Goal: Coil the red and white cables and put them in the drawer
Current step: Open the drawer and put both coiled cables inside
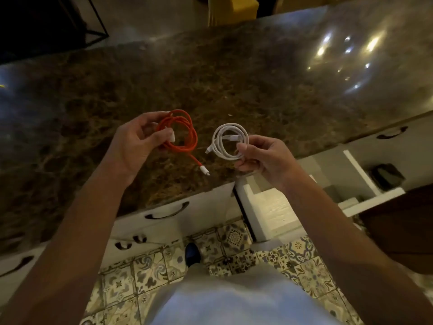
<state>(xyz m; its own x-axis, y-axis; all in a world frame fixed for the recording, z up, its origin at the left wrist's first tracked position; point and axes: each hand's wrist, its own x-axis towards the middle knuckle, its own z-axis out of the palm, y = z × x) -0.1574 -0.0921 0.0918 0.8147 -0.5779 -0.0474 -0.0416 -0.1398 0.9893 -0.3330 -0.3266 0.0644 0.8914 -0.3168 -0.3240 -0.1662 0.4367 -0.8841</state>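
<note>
Both cables coiled and held above the counter; drawer open at lower right of centre.

Red cable, centre frame, is pinched in the left hand grip, one plug end hanging loose. White cable, just right of it, is pinched in the right hand grip. Below, the white drawer stands open under the brown stone counter; no contents can be made out in its visible part.

Your left hand holds the red cable above the countertop, left of the white cable in your right hand. The open drawer sits below the right hand, seemingly beside a closed drawer front to its left. Floor beneath.
</note>
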